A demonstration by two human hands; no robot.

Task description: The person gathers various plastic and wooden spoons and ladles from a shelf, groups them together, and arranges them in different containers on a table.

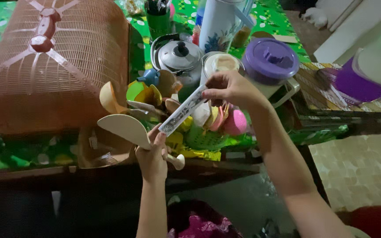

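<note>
- At table edge, over a heap of plastic ware: left hand (pixel 152 155) closed round the handle of a flat, pale rice paddle (pixel 124 127), its smooth oval blade pointing up and left.
- Right hand (pixel 226 89), thumb and fingers pinched on the upper end of a long, narrow white strip (pixel 182 112) with a dark printed pattern; lower end touching the left fingertips.
- Hands near each other, joined only through that slanted strip.
- Just under the strip: heap of small scoops and cups (pixel 155 94), curved, glossy, in yellow, green, blue and tan; a pink perforated ball-like piece (pixel 236 122) and a green slotted basket (pixel 206 139) beside them.
- Behind the heap: steel kettle (pixel 179 57), rounded and shiny, black knob on its lid.
- Right of the kettle: round white tub (pixel 220 64), then a purple lid (pixel 270 59), domed and matte with a raised grip.
- Left: big brown food cover (pixel 54 66), fine plastic lattice, domed, with ribs meeting at a top handle.
- Further back: tall white jug (pixel 219 22) with a floral print, dark green cup (pixel 158 20) holding utensils.
- Underneath all: green patterned tablecloth (pixel 274 22), slick-looking; tiled floor (pixel 358 167) at lower right.
</note>
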